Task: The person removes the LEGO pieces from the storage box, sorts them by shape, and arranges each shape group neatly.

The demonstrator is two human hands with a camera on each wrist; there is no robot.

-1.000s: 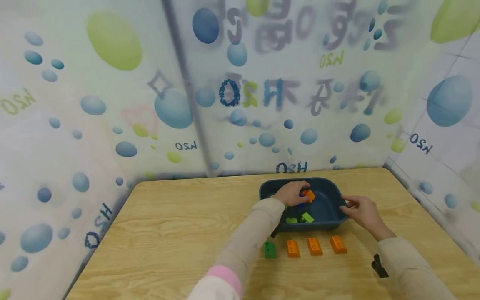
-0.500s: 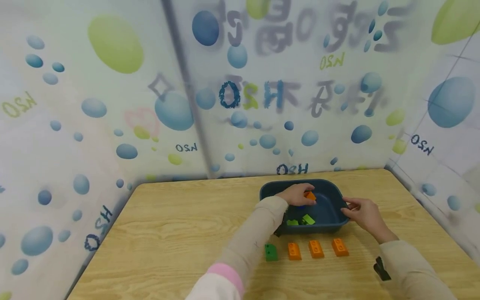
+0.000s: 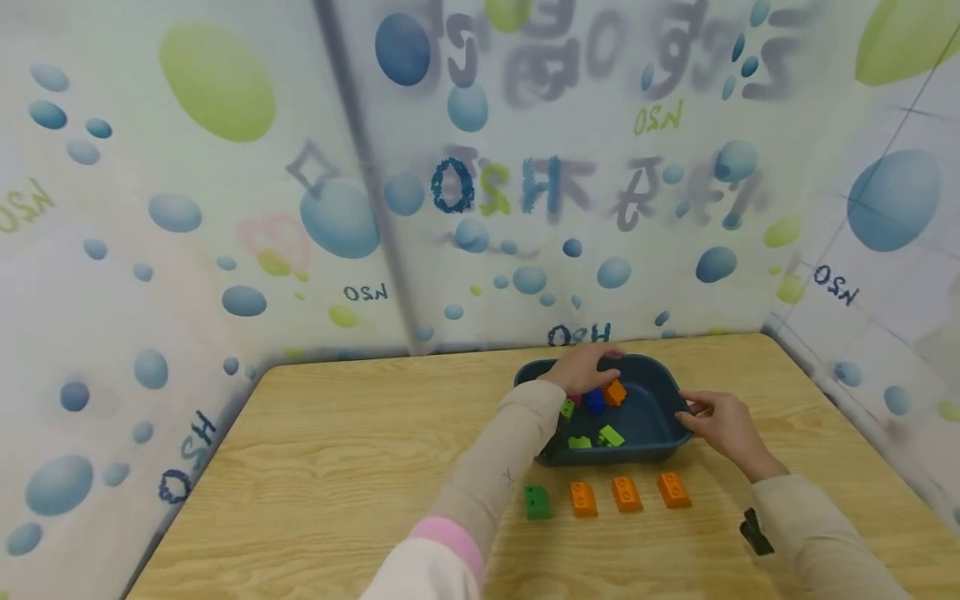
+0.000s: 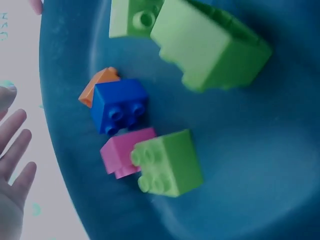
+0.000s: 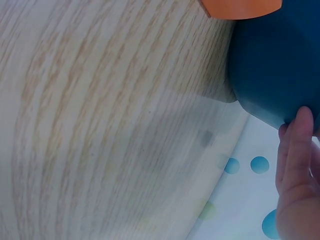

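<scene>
A dark blue tub point(image 3: 660, 446) stands on the wooden table. Inside lie an orange brick point(image 3: 615, 392), a blue brick point(image 3: 596, 402), a pink brick point(image 4: 122, 155) and light green bricks point(image 3: 611, 435). My left hand point(image 3: 581, 367) hovers over the tub's far rim with straight fingers point(image 4: 15, 145) and holds nothing. In the left wrist view the orange brick point(image 4: 97, 87) lies against the blue brick point(image 4: 120, 105), with a green brick point(image 4: 167, 162) next to the pink one. My right hand point(image 3: 712, 418) grips the tub's right rim; its fingers point(image 5: 297, 165) lie on the tub's wall point(image 5: 280, 65).
In front of the tub a dark green brick point(image 3: 537, 502) and three orange bricks point(image 3: 582, 498) point(image 3: 627, 493) point(image 3: 673, 489) lie in a row. A small black object point(image 3: 753, 532) sits by my right sleeve. Printed curtain walls enclose the table on three sides.
My left hand has let go of the orange brick, which now lies in the tub, and has drawn back toward the far rim. The right hand has stayed on the rim.
</scene>
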